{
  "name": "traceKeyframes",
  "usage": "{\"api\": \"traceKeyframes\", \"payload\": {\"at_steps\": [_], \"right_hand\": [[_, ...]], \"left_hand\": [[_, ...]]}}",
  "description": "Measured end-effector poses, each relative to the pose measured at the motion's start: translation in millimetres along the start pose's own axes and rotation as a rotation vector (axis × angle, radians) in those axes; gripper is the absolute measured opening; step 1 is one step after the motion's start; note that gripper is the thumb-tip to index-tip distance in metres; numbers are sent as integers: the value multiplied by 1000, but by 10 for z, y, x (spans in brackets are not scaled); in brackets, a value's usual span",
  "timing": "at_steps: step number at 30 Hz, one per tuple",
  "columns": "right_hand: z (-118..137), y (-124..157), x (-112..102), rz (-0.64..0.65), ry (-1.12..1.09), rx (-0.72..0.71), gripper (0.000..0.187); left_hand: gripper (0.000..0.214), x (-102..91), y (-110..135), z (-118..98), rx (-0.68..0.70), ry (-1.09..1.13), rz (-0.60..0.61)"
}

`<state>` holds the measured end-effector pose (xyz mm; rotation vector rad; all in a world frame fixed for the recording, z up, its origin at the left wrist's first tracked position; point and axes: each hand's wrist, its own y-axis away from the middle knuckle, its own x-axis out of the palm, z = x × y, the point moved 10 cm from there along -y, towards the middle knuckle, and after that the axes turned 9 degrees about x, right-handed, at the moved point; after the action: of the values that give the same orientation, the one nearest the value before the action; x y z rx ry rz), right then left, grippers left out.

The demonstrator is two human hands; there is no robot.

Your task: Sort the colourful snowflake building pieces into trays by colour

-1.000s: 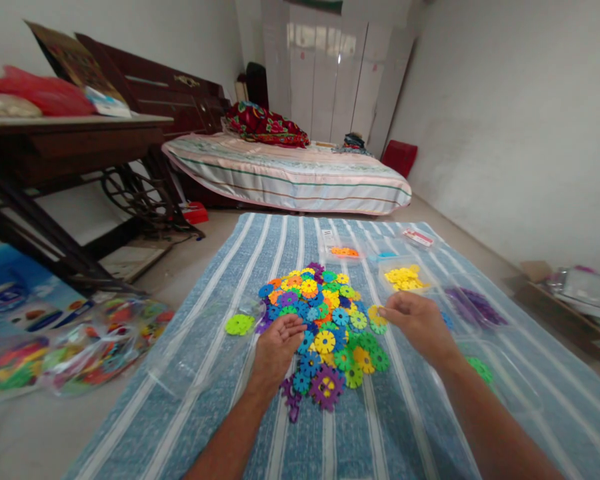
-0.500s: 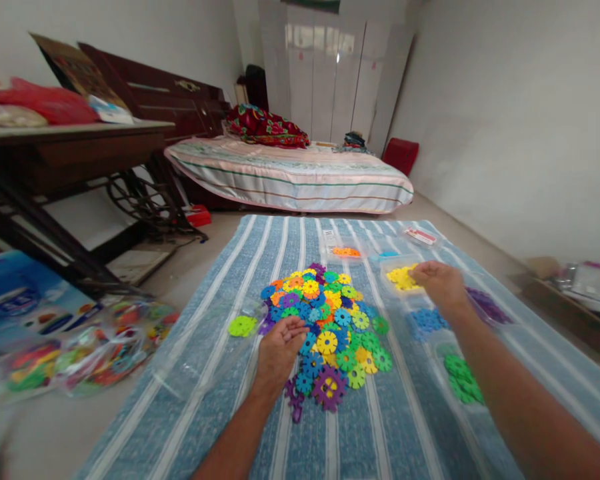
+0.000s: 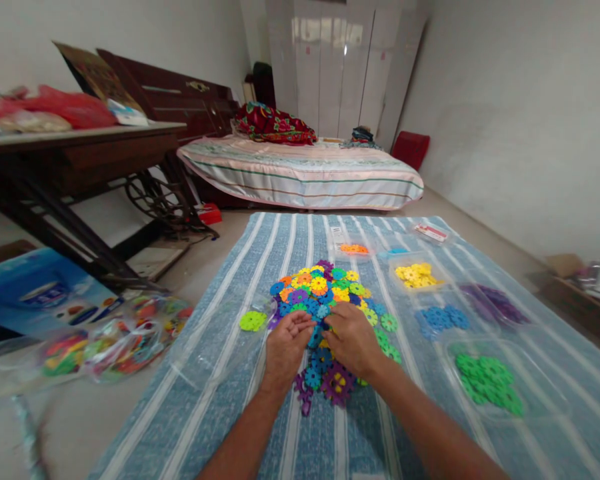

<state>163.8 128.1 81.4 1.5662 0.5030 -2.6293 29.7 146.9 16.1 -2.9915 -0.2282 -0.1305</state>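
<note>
A heap of flat toothed plastic discs in many colours point(image 3: 330, 293) lies in the middle of a blue striped cloth point(image 3: 230, 427). My left hand point(image 3: 286, 345) rests palm up at the heap's near left edge, fingers curled and apart, nothing clear in it. My right hand point(image 3: 351, 339) lies on the heap's near side, fingers bent down onto the discs; what they hold, if anything, is hidden. Sorted discs lie to the right in clear trays: yellow point(image 3: 417, 274), blue point(image 3: 440, 317), purple point(image 3: 490, 303), green point(image 3: 487, 381). One lime disc point(image 3: 253, 321) lies left.
A clear bag of mixed pieces point(image 3: 115, 337) and a blue box point(image 3: 35, 290) lie on the floor at left. A dark table on an iron stand point(image 3: 80, 160) is beyond them. A mattress point(image 3: 300, 175) lies at the back. Small orange discs point(image 3: 354, 249) sit far on the cloth.
My right hand went out to the yellow tray, then came back left onto the near side of the heap. My left hand stayed at the heap's edge. The view shifted slightly.
</note>
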Motion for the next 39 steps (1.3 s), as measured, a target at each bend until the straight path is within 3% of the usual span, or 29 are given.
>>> {"api": "traceKeyframes", "payload": {"at_steps": [5, 9, 11, 14, 18, 21, 23, 26, 30, 33, 36, 39], "right_hand": [[38, -95, 152, -6, -25, 42, 6], [-64, -93, 55, -68, -178, 58, 11], [-199, -59, -156, -149, -223, 71, 14], [-589, 84, -698, -347, -185, 123, 13], [-1296, 414, -1430, -564, 88, 320, 23], [-1565, 615, -1643, -604, 305, 438, 29], [-1477, 652, -1557, -578, 294, 366, 29], [-1134, 629, -1229, -503, 163, 202, 22], [-716, 568, -755, -389, 69, 98, 14], [-487, 558, -516, -327, 19, 25, 13], [-402, 558, -455, -315, -2, 8, 14], [-509, 507, -587, -289, 37, 47, 17]], "left_hand": [[37, -4, -23, -42, 17, 46, -5], [38, 8, -7, -50, 21, 11, 14], [35, 6, 8, -49, 31, -69, 27], [30, 17, 28, -83, 90, -220, 59], [20, 91, 73, -211, 215, -407, 125], [16, 219, 143, -345, 334, -552, 220], [14, 313, 203, -416, 417, -638, 290], [17, 408, 269, -447, 506, -737, 367], [27, 456, 295, -408, 579, -850, 415], [29, 474, 304, -396, 625, -891, 431], [27, 484, 312, -399, 652, -899, 441], [25, 481, 305, -380, 646, -901, 449]]}}
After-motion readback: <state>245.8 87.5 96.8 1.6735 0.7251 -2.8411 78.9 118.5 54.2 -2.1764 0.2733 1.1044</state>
